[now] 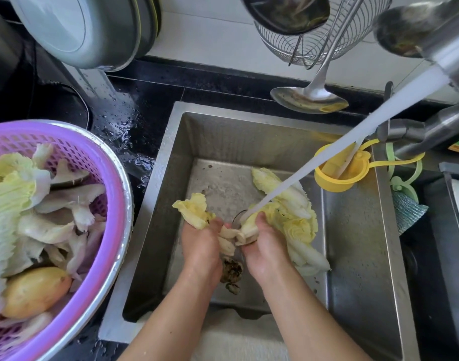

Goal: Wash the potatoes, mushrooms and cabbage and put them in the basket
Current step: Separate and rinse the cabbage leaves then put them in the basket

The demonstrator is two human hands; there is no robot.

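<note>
Cabbage [288, 204] is being rinsed under the stream in the sink [353, 243]; each leaf is clamped by one hand, left [202, 243] and right [267, 246]. Next, the washed leaves are probably to be carried to the basket [113, 204] on the worktop, already holding cabbage, mushrooms and a potato

head view, steep downward, close over sink [353, 230]

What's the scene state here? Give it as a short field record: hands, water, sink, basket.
left hand: gripping a pale yellow cabbage leaf
right hand: holding pale mushroom pieces under the stream
water: white stream running
steel sink: more cabbage leaves, dark scraps near drain
purple plastic basket: cabbage, mushrooms, one yellow potato
</note>
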